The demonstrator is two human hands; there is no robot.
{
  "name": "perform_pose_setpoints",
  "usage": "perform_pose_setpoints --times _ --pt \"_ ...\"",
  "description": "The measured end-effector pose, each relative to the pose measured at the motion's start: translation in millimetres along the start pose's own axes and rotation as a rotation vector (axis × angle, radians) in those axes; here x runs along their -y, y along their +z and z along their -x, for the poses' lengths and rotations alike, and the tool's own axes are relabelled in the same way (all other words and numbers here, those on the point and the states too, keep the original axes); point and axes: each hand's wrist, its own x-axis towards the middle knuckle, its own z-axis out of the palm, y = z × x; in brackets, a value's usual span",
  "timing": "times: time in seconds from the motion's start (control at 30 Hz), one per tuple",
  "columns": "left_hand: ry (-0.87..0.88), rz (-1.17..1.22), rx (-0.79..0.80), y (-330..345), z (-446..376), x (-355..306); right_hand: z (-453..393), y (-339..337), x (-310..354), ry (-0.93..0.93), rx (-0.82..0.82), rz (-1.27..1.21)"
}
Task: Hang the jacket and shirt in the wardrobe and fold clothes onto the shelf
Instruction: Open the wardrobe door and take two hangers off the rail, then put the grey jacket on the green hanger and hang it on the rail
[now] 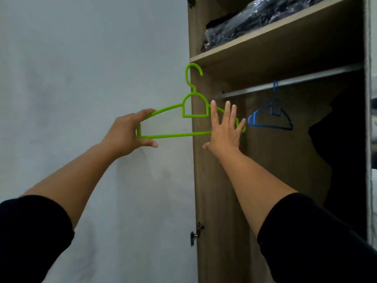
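Note:
A bright green plastic hanger (179,135) is held up in front of the wardrobe's left side panel (216,180), hook upward. My left hand (128,135) grips its left end between thumb and fingers. My right hand (224,129) is spread flat with straight fingers over the hanger's right end, holding nothing. A blue hanger (271,119) hangs on the metal rail (295,80) inside the wardrobe, just right of my right hand. No jacket or shirt is clearly visible.
A wooden shelf (275,35) above the rail carries dark clothes in a clear plastic bag (255,15). Something dark (346,150) fills the wardrobe's right interior. A pale wall (81,78) is on the left. A door hinge (195,233) sticks out low on the panel edge.

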Motion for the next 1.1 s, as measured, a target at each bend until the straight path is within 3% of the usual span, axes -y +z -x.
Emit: perform_pose_setpoints --times 0.2,0.43,0.53,0.77,0.97,1.1 --pt "-0.039 -0.034 0.04 -67 81 27 44 -15 49 -0.171 -0.042 -0.059" --pt "-0.138 -0.715 0.098 -131 158 30 99 -38 108 -0.394 0.042 -0.294" --pt "-0.186 -0.708 0.181 -144 182 18 128 -49 134 -0.508 0.047 -0.373" --pt "-0.457 -0.754 0.145 -211 263 -20 171 -89 177 -0.797 0.237 -0.744" --pt "-0.587 -0.895 0.191 -239 325 -63 208 -129 211 -0.851 0.335 -1.156" --pt "-0.695 -0.974 0.214 -254 371 -96 244 -161 216 -0.925 0.427 -1.307"
